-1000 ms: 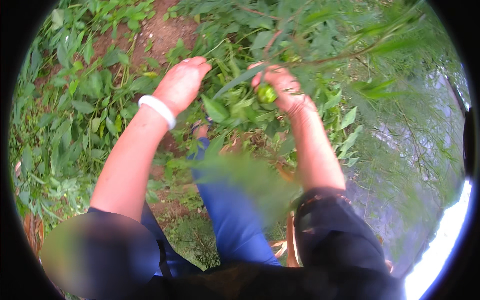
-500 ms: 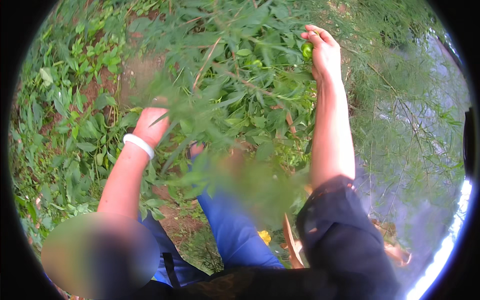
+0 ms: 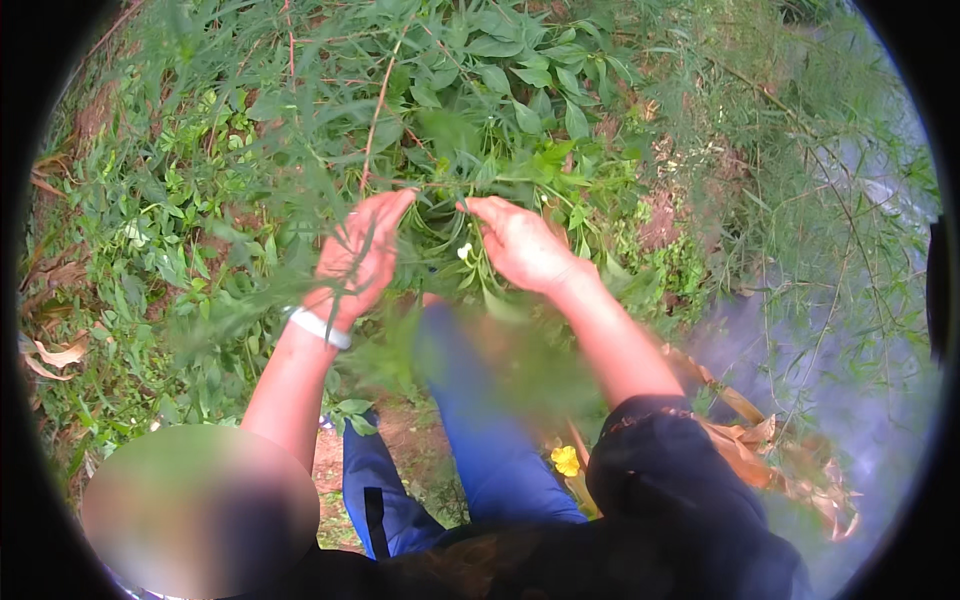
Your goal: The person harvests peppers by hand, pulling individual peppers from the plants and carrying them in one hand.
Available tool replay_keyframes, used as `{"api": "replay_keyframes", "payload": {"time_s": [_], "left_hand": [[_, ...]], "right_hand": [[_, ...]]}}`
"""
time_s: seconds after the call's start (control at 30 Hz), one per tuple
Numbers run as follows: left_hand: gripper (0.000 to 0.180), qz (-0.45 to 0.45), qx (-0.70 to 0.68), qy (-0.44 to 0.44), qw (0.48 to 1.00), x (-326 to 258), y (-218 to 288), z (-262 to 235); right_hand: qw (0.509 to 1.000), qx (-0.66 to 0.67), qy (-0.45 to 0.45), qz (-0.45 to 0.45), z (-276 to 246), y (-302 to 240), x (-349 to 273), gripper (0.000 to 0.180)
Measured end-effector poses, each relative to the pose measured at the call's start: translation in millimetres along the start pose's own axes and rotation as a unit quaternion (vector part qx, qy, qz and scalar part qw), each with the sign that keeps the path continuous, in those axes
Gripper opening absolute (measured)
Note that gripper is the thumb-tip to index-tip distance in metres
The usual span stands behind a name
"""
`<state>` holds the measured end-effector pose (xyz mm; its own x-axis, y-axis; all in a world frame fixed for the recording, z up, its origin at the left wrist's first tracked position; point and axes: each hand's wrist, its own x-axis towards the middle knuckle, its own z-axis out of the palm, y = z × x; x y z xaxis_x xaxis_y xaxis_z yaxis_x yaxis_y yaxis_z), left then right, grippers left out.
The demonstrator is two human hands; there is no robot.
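Among leafy green stems [image 3: 486,282], holds left hand [image 3: 362,250] and right hand [image 3: 525,245], fingers close together, cannot tell if pinching; may snap stems by hasty pulling.

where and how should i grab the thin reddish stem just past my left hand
Probably pinch the reddish stem on its lower stretch, coming from the near side with the left hand: it looks thin, bare and fairly straight there, ending near that hand in the view. Depth is hard to judge.
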<state>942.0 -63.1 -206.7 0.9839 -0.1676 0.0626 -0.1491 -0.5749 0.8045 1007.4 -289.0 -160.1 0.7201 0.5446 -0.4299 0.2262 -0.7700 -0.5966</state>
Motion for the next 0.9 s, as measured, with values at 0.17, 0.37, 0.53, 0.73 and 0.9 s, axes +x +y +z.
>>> {"api": "replay_keyframes", "payload": {"time_s": [0.17,0.37,0.53,0.73,0.9], "left_hand": [[0.027,-0.235,-0.345,-0.120,0.901,-9.7,-11.3,27.4],[0.021,-0.252,-0.205,-0.065,0.943,1.7,32.8,40.6],[0.033,-0.055,0.033,-0.114,0.991,2.3,24.6,62.4],[0.027,0.044,0.121,-0.151,0.980,15.9,33.7,87.7],[0.013,0.135,0.172,-0.161,0.962,32.1,34.0,80.8]], "right_hand": [[0.994,0.104,0.025,-0.001,29.7,-11.9,-28.3,0.037],[0.973,0.228,0.020,0.044,37.9,11.7,-54.3,0.026],[0.963,0.262,0.057,0.038,46.4,35.5,-64.3,0.019],[0.966,0.248,0.066,0.029,43.9,46.7,-67.2,0.018],[0.962,0.268,0.043,0.025,36.2,42.9,-63.3,0.018]]}}
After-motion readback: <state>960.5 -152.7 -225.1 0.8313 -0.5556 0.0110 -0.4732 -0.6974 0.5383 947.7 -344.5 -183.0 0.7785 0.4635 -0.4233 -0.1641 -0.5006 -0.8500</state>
